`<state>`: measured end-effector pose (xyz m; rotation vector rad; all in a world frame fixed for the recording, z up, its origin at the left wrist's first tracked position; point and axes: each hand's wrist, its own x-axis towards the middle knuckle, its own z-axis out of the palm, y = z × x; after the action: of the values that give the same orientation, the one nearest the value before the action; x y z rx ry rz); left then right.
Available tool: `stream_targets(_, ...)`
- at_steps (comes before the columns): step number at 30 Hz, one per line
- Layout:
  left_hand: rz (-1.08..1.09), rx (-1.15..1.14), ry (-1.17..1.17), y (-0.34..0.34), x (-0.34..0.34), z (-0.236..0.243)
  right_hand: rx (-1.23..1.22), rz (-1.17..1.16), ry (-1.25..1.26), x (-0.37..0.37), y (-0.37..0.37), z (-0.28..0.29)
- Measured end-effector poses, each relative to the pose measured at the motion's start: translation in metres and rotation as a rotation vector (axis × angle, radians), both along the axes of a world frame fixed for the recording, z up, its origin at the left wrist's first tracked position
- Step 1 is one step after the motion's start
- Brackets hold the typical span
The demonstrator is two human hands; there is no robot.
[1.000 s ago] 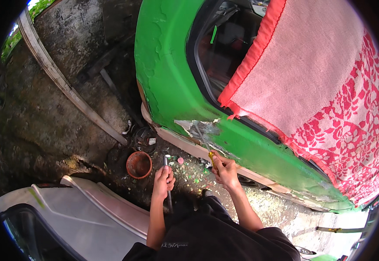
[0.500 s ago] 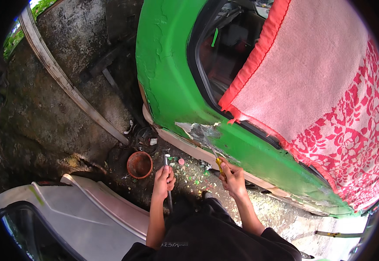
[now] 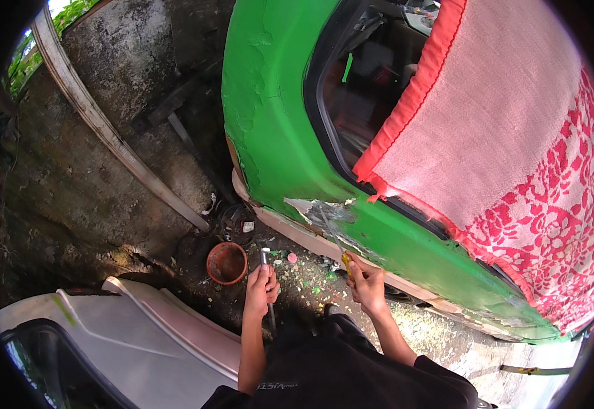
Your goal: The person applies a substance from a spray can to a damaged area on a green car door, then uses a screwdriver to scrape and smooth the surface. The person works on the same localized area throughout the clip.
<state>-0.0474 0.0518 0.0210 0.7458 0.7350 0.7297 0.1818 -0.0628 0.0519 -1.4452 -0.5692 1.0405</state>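
Note:
In my left hand [image 3: 261, 293] I grip a grey metal bar [image 3: 264, 258], held upright; its lower part runs down beside my dark trousers. My right hand [image 3: 368, 285] is wrapped round the yellow handle of a screwdriver [image 3: 347, 260]. Its thin shaft points up and left to the green car [image 3: 270, 116], at a patch of peeled paint [image 3: 338, 213] low on the panel. The patch shows grey, with a whitish flap along its left edge. Whether the tip presses on the panel or sits under the paint I cannot tell.
A clay pot [image 3: 227, 263] stands left of my hands. Paint flakes [image 3: 310, 283] litter the ground. A pink patterned towel [image 3: 488, 136] hangs over the car's window. A pale car [image 3: 106, 327] stands close on the left, and a long curved metal strip [image 3: 120, 146] leans near the wall.
The view has shifted a little, so the scene sits slightly further right and lower. Both hands keep their tools, and the screwdriver still points at the peeled patch.

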Motion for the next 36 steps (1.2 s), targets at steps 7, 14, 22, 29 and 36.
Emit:
stream_targets(7,-0.003,-0.014,0.000,0.002,0.000,-0.005,0.006,-0.002,-0.035,-0.009,0.014,-0.006)
stream_targets(14,-0.023,-0.005,0.001,0.004,-0.003,-0.009,0.023,-0.010,0.052,-0.010,0.013,-0.007)
stream_targets(22,-0.055,-0.018,0.044,0.006,-0.008,-0.010,0.016,-0.067,0.111,-0.016,0.010,0.002)
stream_targets(29,-0.108,-0.018,0.016,0.009,-0.004,-0.009,0.035,-0.063,0.146,-0.016,0.009,0.007)
stream_targets(36,-0.127,-0.025,0.002,0.009,-0.008,-0.008,0.014,-0.074,0.118,-0.014,0.002,0.016)
